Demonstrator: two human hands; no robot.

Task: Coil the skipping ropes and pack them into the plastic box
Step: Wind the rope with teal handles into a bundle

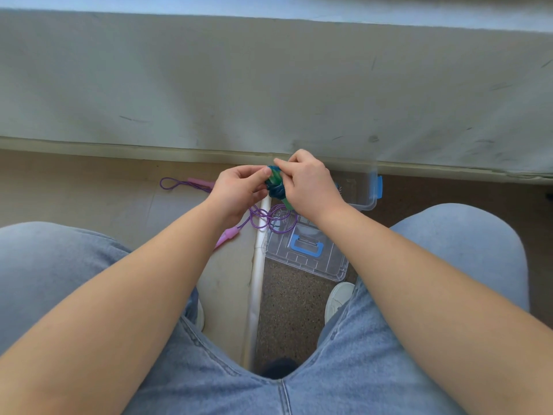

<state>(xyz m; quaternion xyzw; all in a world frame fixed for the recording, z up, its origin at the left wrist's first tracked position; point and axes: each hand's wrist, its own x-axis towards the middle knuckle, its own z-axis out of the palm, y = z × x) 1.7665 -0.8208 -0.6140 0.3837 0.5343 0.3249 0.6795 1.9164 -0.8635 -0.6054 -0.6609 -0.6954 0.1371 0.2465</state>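
Note:
A skipping rope with green handles and dark blue cord [275, 187] is bunched into a tight coil between both hands, held above the floor. My left hand [239, 190] pinches its left side. My right hand [308, 184] grips its right side, fingers curled over the top. A purple rope with pink handles [266, 220] lies loose on the floor below, one loop reaching left and one handle near my left wrist. The clear plastic box [363, 190] with a blue latch sits behind my right hand, mostly hidden.
The clear lid with a blue handle [308, 250] lies on the floor under my right forearm. A scuffed low wall [269, 85] runs across just beyond the box. My knees in jeans flank the space, a white shoe [338, 298] below the lid.

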